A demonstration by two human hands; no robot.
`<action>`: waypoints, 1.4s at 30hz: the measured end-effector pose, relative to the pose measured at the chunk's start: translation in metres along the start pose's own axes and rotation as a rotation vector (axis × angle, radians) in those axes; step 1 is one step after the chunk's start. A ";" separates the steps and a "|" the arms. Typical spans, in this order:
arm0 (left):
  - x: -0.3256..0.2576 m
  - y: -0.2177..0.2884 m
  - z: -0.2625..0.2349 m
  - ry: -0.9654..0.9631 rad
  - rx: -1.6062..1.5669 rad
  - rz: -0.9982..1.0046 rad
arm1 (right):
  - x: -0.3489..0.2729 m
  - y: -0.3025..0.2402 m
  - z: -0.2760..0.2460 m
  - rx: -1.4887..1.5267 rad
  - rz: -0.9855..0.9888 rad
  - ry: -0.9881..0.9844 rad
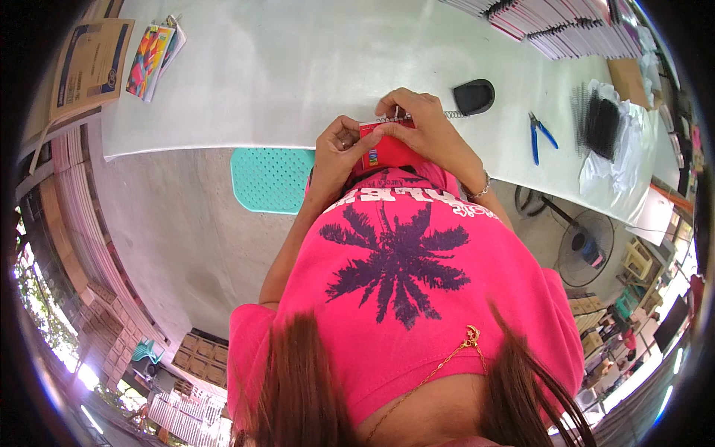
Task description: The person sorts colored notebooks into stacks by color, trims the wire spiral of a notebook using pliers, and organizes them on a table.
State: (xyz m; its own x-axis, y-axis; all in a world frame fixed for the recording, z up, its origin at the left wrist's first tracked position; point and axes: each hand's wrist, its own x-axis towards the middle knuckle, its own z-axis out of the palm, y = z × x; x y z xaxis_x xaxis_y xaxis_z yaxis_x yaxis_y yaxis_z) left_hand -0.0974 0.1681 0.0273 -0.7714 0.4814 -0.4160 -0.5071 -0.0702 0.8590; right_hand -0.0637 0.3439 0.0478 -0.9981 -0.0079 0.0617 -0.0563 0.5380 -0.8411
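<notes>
My left hand [341, 151] is closed on the left side of a small red booklet [389, 152] at the table's near edge, thumb across its front. My right hand [424, 125] curls over the booklet's top edge, fingers pinching a thin spiral binding coil [453, 115]. The coil runs along that edge, and its free end sticks out to the right past my hand. How far it is threaded through the holes is hidden by my fingers. Just beyond the coil's end lies a rounded black object [474, 97]. Further right, pliers with blue handles [538, 138] lie with their jaws pointing away.
A bundle of black coils [600, 125] rests on white plastic [622, 167] at the right. Stacked spiral-bound books [566, 33] stand at the far right. Colourful booklets [151, 59] and a cardboard box [93, 63] are at the left. Below the table are a turquoise stool [272, 179] and a fan [586, 249].
</notes>
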 end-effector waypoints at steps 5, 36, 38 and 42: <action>-0.002 0.001 -0.001 0.002 -0.006 -0.002 | 0.002 0.010 0.008 -0.088 -0.022 -0.047; 0.002 0.005 -0.004 0.046 -0.020 -0.002 | 0.005 -0.002 -0.012 -0.114 -0.050 -0.012; 0.003 0.005 -0.005 0.020 -0.023 0.021 | 0.005 0.011 -0.007 0.112 0.090 -0.136; 0.002 0.011 -0.004 -0.021 -0.076 0.012 | 0.008 0.008 -0.007 0.226 0.116 -0.117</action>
State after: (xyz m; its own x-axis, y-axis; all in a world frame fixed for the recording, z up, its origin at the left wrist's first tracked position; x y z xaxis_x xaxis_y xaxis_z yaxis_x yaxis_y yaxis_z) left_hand -0.1056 0.1649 0.0350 -0.7697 0.4984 -0.3990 -0.5264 -0.1418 0.8383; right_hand -0.0718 0.3538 0.0449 -0.9938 -0.0615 -0.0930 0.0668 0.3396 -0.9382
